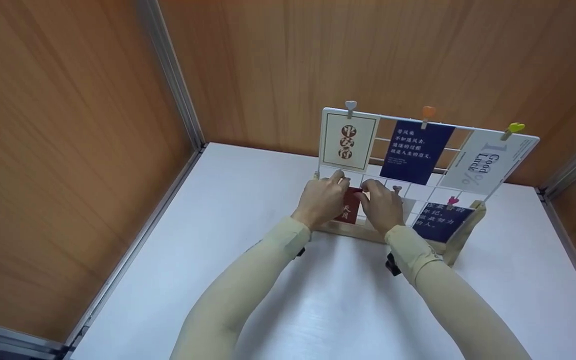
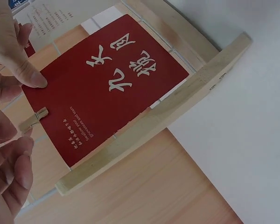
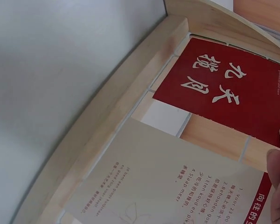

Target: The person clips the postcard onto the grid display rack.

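My left hand [image 1: 323, 197] pinches a small wooden clip [image 2: 33, 119] at the top edge of a red card [image 2: 107, 88] with white characters. The clip's jaws sit over that edge; its other end is hidden among the fingers. On the card's upper right corner, my right hand [image 1: 382, 205] pinches with its thumb in front. The red card lies against the lower left of a white wire grid [image 1: 408, 189] on a wooden stand [image 1: 350, 230]. Beside it, a pale card [image 3: 168, 172] with printed text is partly covered by the right hand in the head view.
Along the grid's top hang a cream card [image 1: 335, 142], a navy card [image 1: 414, 155] and a white card [image 1: 488, 162], held by heart-topped clips. Another navy card [image 1: 440, 222] hangs lower right. The stand is on a white table [image 1: 178, 280] between wooden panels.
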`<state>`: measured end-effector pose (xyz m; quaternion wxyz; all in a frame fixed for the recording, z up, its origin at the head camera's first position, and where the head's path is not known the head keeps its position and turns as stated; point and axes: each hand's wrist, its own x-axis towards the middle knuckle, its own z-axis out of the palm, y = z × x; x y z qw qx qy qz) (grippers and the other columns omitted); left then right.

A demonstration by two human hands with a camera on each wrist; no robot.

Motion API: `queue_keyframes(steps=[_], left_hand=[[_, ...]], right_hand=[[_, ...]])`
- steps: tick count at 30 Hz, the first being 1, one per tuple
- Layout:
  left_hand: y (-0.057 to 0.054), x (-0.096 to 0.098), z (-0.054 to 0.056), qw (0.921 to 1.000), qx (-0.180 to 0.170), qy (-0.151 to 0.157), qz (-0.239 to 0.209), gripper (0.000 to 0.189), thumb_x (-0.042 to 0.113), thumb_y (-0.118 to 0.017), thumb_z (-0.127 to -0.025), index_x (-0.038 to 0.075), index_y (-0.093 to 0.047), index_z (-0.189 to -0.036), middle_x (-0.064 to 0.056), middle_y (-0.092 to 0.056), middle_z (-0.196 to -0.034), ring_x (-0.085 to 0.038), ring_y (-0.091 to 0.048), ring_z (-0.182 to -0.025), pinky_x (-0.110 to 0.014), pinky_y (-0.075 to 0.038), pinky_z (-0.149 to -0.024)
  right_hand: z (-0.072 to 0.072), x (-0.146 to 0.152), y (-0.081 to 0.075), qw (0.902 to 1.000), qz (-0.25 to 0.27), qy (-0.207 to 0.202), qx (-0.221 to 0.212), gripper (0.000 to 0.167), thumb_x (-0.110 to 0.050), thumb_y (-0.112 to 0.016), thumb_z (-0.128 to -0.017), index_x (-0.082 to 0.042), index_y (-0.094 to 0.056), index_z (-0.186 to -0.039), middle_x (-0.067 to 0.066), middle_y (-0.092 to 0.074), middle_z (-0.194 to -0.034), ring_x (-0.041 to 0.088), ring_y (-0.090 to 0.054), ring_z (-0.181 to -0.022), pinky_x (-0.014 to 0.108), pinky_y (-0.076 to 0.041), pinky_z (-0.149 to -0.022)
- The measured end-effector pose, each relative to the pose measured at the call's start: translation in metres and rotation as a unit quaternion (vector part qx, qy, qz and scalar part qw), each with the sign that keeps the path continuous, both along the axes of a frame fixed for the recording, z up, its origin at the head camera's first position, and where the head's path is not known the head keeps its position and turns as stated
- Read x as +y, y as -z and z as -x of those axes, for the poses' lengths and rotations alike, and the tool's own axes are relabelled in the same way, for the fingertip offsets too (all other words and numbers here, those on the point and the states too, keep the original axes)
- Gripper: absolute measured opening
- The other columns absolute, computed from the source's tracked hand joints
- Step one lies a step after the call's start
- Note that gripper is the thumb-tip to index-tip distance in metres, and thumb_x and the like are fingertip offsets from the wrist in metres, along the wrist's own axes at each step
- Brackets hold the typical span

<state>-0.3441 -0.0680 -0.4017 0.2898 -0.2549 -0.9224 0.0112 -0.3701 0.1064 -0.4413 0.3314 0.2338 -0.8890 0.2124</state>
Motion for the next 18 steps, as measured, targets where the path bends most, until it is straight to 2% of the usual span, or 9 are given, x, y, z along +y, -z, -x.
queue_keyframes(steps=[3,6,10,14,18], left_hand=[[0.0,-0.001,0.001,0.9999,-0.011,0.005,-0.009,0.03,0.018,-0.067,-0.087,0.012,-0.071,-0.116,-0.005,-0.065,-0.114,-0.016,-0.066,-0.067,-0.032,-0.057,-0.056],[0.0,-0.004,0.002,0.9994,-0.021,0.017,-0.021,0.032,0.019,-0.066,-0.089,0.014,-0.069,-0.121,-0.006,-0.063,-0.119,-0.016,-0.066,-0.069,-0.031,-0.057,-0.057],[0.003,-0.015,0.001,0.9974,-0.018,0.039,-0.057,0.027,0.02,-0.065,-0.091,0.012,-0.069,-0.118,-0.006,-0.063,-0.111,-0.017,-0.066,-0.071,-0.031,-0.057,-0.06],[0.01,-0.032,0.001,0.9929,0.023,0.057,-0.102,0.019,0.02,-0.068,-0.088,0.009,-0.071,-0.104,-0.005,-0.064,-0.095,-0.017,-0.068,-0.07,-0.03,-0.057,-0.061],[0.016,-0.055,0.002,0.9867,0.069,0.061,-0.134,0.016,0.018,-0.07,-0.086,0.008,-0.071,-0.098,-0.004,-0.063,-0.089,-0.013,-0.062,-0.058,-0.028,-0.055,-0.054]], right_hand=[[0.0,0.006,-0.002,0.9999,0.002,-0.001,0.012,0.022,-0.015,-0.078,-0.086,0.001,-0.065,-0.095,0.016,-0.07,-0.085,0.033,-0.067,-0.067,0.053,-0.053,-0.065],[-0.001,0.012,-0.003,0.9994,0.006,-0.01,0.031,0.021,-0.017,-0.077,-0.088,0.001,-0.066,-0.092,0.016,-0.07,-0.085,0.031,-0.068,-0.067,0.048,-0.054,-0.061],[-0.004,0.021,-0.002,0.997,0.014,-0.043,0.063,0.018,-0.017,-0.072,-0.092,-0.001,-0.065,-0.087,0.013,-0.068,-0.083,0.028,-0.068,-0.067,0.042,-0.055,-0.055],[-0.01,0.037,-0.002,0.9935,0.022,-0.068,0.088,0.018,-0.013,-0.067,-0.095,-0.001,-0.064,-0.082,0.012,-0.066,-0.078,0.022,-0.062,-0.058,0.036,-0.052,-0.049],[-0.016,0.062,-0.003,0.9941,0.031,-0.049,0.092,0.02,-0.01,-0.064,-0.095,-0.001,-0.062,-0.077,0.011,-0.063,-0.071,0.02,-0.055,-0.052,0.034,-0.046,-0.044]])
